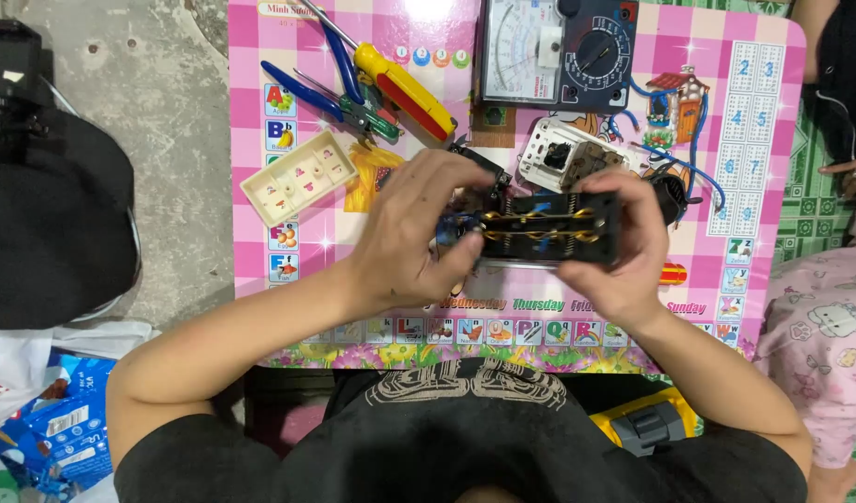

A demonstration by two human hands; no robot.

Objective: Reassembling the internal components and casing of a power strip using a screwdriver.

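Note:
Both my hands hold a black electrical socket block [551, 233] with brass contact strips showing, just above a pink checked children's table [773, 140]. My left hand [419, 233] grips its left end, where small blue parts show between the fingers. My right hand [624, 247] clasps its right end, fingers curled over the top edge. Behind the block lies a white socket cover [563, 154] with a square opening.
On the table lie blue-handled pliers [312, 93], a yellow and red screwdriver [405, 88], a cream plastic tray [298, 177] and an analogue multimeter [558, 51] with blue leads. A black bag [46, 224] sits at left. Another person in pink clothes [819, 335] sits at right.

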